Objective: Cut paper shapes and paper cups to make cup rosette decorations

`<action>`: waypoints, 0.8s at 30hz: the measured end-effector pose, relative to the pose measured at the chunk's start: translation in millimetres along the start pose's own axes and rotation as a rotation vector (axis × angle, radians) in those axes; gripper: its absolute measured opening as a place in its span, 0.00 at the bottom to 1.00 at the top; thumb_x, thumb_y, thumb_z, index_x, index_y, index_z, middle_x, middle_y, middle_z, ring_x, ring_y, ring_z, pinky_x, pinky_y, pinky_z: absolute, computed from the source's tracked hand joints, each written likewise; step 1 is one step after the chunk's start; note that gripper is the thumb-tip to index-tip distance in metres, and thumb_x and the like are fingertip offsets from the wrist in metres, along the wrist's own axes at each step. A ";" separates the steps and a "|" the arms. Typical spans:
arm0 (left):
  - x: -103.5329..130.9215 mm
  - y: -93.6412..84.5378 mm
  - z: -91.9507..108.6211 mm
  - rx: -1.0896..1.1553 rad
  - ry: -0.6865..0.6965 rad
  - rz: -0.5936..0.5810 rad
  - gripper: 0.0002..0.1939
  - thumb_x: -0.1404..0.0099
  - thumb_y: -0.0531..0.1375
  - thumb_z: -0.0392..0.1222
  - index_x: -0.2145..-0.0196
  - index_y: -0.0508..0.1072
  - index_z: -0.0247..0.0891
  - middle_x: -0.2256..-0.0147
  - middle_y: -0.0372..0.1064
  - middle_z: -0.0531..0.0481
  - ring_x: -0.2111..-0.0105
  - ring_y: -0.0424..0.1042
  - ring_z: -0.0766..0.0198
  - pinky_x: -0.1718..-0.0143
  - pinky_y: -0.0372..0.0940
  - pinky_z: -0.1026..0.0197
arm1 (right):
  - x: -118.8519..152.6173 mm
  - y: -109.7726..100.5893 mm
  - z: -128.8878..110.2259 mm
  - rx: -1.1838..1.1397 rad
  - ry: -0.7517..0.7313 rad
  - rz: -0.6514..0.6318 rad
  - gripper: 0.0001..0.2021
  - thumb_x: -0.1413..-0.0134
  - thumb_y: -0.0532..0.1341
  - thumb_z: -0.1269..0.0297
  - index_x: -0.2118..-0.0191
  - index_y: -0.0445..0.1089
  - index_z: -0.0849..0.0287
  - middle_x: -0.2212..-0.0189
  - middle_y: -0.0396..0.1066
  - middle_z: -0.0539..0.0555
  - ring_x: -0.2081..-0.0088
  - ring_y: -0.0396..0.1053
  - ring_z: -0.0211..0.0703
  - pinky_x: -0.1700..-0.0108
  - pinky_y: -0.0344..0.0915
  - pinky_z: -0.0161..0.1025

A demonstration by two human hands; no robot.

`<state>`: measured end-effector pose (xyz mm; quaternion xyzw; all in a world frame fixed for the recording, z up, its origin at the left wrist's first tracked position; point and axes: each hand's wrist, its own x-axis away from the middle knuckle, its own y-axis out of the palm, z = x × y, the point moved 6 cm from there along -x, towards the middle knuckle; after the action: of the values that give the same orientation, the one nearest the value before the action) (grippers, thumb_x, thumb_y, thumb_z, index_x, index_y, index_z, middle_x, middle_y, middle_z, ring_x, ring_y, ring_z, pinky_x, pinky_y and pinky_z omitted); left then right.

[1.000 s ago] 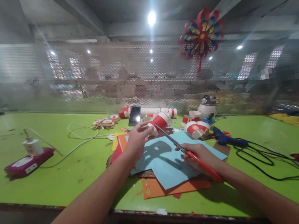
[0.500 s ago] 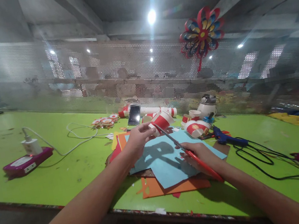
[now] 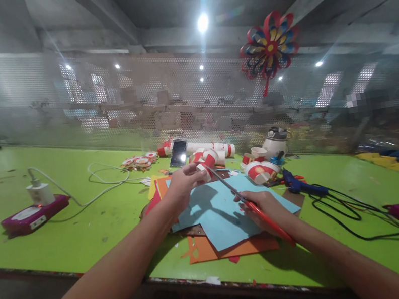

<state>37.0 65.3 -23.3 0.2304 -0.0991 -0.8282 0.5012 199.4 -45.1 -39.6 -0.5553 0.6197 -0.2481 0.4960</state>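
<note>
My left hand pinches a red and white paper cup above the stacked sheets. In my right hand is a pair of scissors, with long dark blades and red handles. The blades point up and left, their tips at the cup beside my left fingers. Whether they are cutting into the paper is too small to tell. Under both hands lies a light blue sheet, with an orange sheet beneath it. Shadows of the hands fall on the blue sheet.
Cut paper cups and a white jug stand behind my right hand. A blue glue gun lies there, its black cord running right. Farther back are a phone and red-white paper flowers. A purple power strip sits left.
The cup in my left hand has turned and tipped, so less of its side shows. The scissors stay at it, their blades slightly shifted. The view has moved slightly.
</note>
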 end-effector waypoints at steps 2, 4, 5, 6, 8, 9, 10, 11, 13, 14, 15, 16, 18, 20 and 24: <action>-1.2 -1.3 -1.6 -0.013 -0.013 -0.014 0.17 0.54 0.68 0.35 0.64 0.75 0.28 0.66 0.71 0.42 0.69 0.70 0.61 0.63 0.64 0.55 | -1.3 -0.1 0.8 0.015 0.003 -0.024 0.12 0.47 0.52 0.67 0.63 0.71 0.62 0.71 0.75 0.57 0.71 0.70 0.46 0.68 0.62 0.38; -2.0 -1.8 -3.2 -0.026 -0.024 -0.025 0.17 0.54 0.68 0.35 0.64 0.75 0.28 0.67 0.71 0.42 0.68 0.70 0.61 0.62 0.64 0.55 | -2.3 -1.4 1.0 0.017 0.002 -0.033 0.12 0.48 0.52 0.67 0.63 0.71 0.62 0.70 0.76 0.57 0.72 0.70 0.46 0.68 0.62 0.38; -2.1 -1.6 -3.6 -0.030 -0.026 -0.027 0.18 0.54 0.68 0.35 0.63 0.74 0.28 0.67 0.71 0.42 0.68 0.70 0.61 0.62 0.64 0.55 | -2.5 -2.0 1.1 0.016 0.001 -0.033 0.12 0.48 0.52 0.68 0.63 0.71 0.62 0.70 0.76 0.57 0.72 0.70 0.46 0.68 0.62 0.38; -2.0 -1.2 -3.8 -0.032 -0.027 -0.026 0.19 0.54 0.68 0.35 0.63 0.74 0.27 0.66 0.71 0.42 0.68 0.70 0.61 0.61 0.64 0.55 | -2.6 -2.4 1.3 0.012 -0.001 -0.032 0.12 0.48 0.52 0.68 0.63 0.71 0.61 0.69 0.76 0.56 0.71 0.70 0.46 0.68 0.62 0.38; -1.6 -0.3 -3.7 -0.033 -0.029 -0.015 0.21 0.55 0.67 0.35 0.61 0.74 0.27 0.65 0.71 0.41 0.67 0.70 0.60 0.62 0.64 0.55 | -2.5 -2.3 2.0 0.005 -0.012 -0.029 0.11 0.47 0.53 0.67 0.64 0.72 0.60 0.68 0.76 0.56 0.70 0.71 0.46 0.66 0.63 0.38; -1.3 0.2 -3.6 -0.034 -0.032 -0.011 0.22 0.55 0.67 0.34 0.60 0.74 0.27 0.64 0.71 0.41 0.67 0.70 0.60 0.62 0.64 0.55 | -2.1 -1.7 2.6 0.005 -0.016 -0.027 0.10 0.47 0.53 0.67 0.64 0.72 0.60 0.68 0.76 0.56 0.69 0.71 0.46 0.66 0.63 0.38; -1.0 0.7 -3.4 -0.038 -0.038 -0.008 0.23 0.55 0.67 0.34 0.59 0.73 0.27 0.64 0.71 0.41 0.67 0.70 0.60 0.62 0.64 0.55 | -1.7 -1.1 3.4 0.006 -0.016 -0.023 0.10 0.47 0.54 0.67 0.65 0.72 0.60 0.67 0.77 0.56 0.69 0.72 0.46 0.66 0.63 0.38; -0.7 1.2 -3.1 -0.045 -0.044 -0.007 0.23 0.55 0.67 0.34 0.59 0.73 0.27 0.64 0.71 0.41 0.67 0.70 0.60 0.62 0.64 0.55 | -1.1 -0.6 3.9 0.007 -0.015 -0.018 0.10 0.47 0.54 0.66 0.64 0.72 0.60 0.68 0.77 0.56 0.69 0.72 0.46 0.67 0.63 0.38; 0.2 1.9 -1.9 -0.064 -0.056 -0.007 0.24 0.55 0.67 0.34 0.57 0.72 0.27 0.65 0.71 0.41 0.67 0.70 0.60 0.62 0.64 0.55 | 0.3 0.1 3.8 0.013 -0.017 -0.002 0.11 0.47 0.53 0.66 0.63 0.72 0.61 0.69 0.76 0.56 0.70 0.72 0.46 0.68 0.63 0.37; 0.7 1.9 -1.1 -0.074 -0.063 -0.004 0.25 0.56 0.67 0.34 0.57 0.72 0.26 0.66 0.71 0.42 0.67 0.69 0.60 0.62 0.64 0.55 | 0.9 0.5 3.0 0.015 -0.021 0.002 0.11 0.46 0.53 0.66 0.63 0.72 0.61 0.70 0.76 0.56 0.71 0.72 0.46 0.69 0.63 0.37; 1.1 1.8 -0.1 -0.082 -0.068 0.001 0.25 0.56 0.67 0.34 0.57 0.72 0.26 0.66 0.70 0.42 0.67 0.69 0.60 0.63 0.63 0.55 | 1.4 0.6 2.1 0.019 -0.025 0.006 0.11 0.46 0.52 0.66 0.63 0.72 0.61 0.70 0.76 0.56 0.71 0.72 0.46 0.69 0.62 0.36; 1.5 1.6 0.7 -0.090 -0.075 0.005 0.25 0.56 0.67 0.34 0.58 0.72 0.26 0.65 0.70 0.42 0.67 0.69 0.60 0.63 0.63 0.56 | 1.6 0.7 1.4 0.024 -0.027 0.008 0.11 0.46 0.52 0.66 0.64 0.72 0.61 0.71 0.76 0.56 0.71 0.72 0.45 0.69 0.62 0.36; 1.8 0.7 1.2 -0.106 -0.094 0.008 0.23 0.56 0.66 0.34 0.59 0.73 0.26 0.65 0.70 0.41 0.68 0.68 0.61 0.65 0.63 0.57 | 1.3 0.3 1.0 0.046 -0.025 0.009 0.11 0.46 0.52 0.66 0.64 0.72 0.60 0.71 0.76 0.56 0.72 0.71 0.45 0.69 0.62 0.35; 1.2 -0.9 0.5 -0.123 -0.109 0.008 0.22 0.56 0.65 0.34 0.60 0.73 0.27 0.65 0.70 0.41 0.69 0.68 0.63 0.66 0.63 0.58 | -0.1 -0.9 1.9 0.087 -0.023 0.007 0.11 0.46 0.53 0.66 0.64 0.72 0.60 0.72 0.76 0.56 0.72 0.71 0.45 0.69 0.61 0.36; -1.1 -4.2 -1.9 -0.193 -0.118 0.003 0.21 0.55 0.64 0.35 0.60 0.73 0.28 0.67 0.70 0.43 0.70 0.67 0.63 0.68 0.61 0.60 | -3.9 -3.9 5.4 0.138 0.001 -0.008 0.13 0.46 0.53 0.63 0.60 0.72 0.60 0.72 0.76 0.56 0.71 0.70 0.46 0.69 0.60 0.37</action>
<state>35.0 68.4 -26.3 0.1318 -0.0483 -0.8451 0.5158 205.5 -41.2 -37.0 -0.5219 0.5992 -0.2925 0.5320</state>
